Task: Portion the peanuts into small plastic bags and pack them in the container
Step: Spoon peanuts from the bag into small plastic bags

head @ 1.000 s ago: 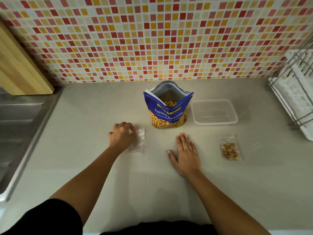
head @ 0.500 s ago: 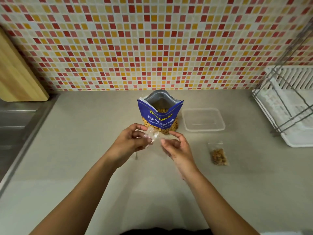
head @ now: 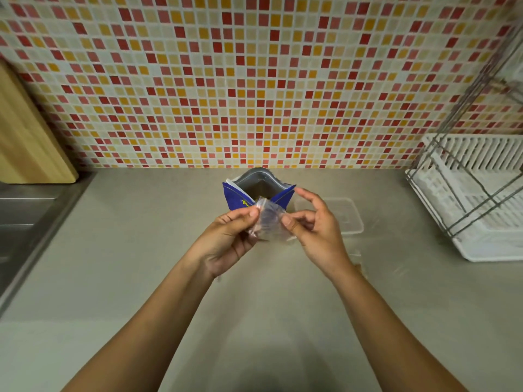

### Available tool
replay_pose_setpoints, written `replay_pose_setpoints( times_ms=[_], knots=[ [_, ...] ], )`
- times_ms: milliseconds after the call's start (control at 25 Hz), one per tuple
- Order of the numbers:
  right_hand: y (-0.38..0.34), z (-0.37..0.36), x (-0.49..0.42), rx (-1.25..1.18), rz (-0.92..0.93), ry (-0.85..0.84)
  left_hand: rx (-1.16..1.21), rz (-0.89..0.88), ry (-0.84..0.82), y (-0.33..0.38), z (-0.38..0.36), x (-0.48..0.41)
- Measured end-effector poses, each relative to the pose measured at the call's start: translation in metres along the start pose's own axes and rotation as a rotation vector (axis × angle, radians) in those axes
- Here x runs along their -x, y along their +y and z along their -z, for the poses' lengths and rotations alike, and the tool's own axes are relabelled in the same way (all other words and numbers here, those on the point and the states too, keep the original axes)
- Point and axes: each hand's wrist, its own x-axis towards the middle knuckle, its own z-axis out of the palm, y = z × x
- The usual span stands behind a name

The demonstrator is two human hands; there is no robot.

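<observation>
small bag (head: 268,222) between both hands, peanut pouch (head: 259,190) behind, container (head: 346,215) right, rack (head: 475,199) far right

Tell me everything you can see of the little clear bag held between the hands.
The small clear bag is thin, see-through plastic, crumpled and apparently empty. It is held above the counter, in front of the open blue peanut pouch. The left hand pinches its left edge; the right hand pinches its right edge. Whether its mouth is open cannot be told.
</observation>
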Motion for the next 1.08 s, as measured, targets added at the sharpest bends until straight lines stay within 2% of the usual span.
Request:
replay_pose_setpoints(
  times_ms=[360,440,520,640,800,840,920,1080],
  knots=[
    [-0.016,0.000,-0.023,0.015,0.095,-0.010,0.264,0.148,-0.015,0.014,-0.010,-0.006],
    [-0.018,-0.001,-0.026,0.016,0.101,-0.017,0.251,0.145,-0.039,0.018,-0.010,-0.005],
    [-0.019,0.001,-0.028,-0.002,0.077,0.001,0.081,0.041,0.008,0.024,-0.007,-0.005],
    [-0.024,0.007,-0.028,-0.037,0.012,0.041,-0.437,-0.190,0.165,0.041,-0.002,-0.004],
    [-0.031,0.005,-0.029,-0.122,-0.002,-0.002,-1.007,-0.381,0.318,0.052,0.000,-0.006],
    [-0.032,0.004,-0.030,-0.150,-0.007,-0.001,-1.054,-0.403,0.338,0.052,-0.001,-0.007],
    [-0.031,0.004,-0.031,-0.165,-0.006,0.003,-1.003,-0.394,0.334,0.054,-0.002,-0.008],
    [-0.030,0.009,-0.031,-0.072,-0.019,-0.073,-0.928,-0.383,0.302,0.064,0.001,-0.010]
  ],
)
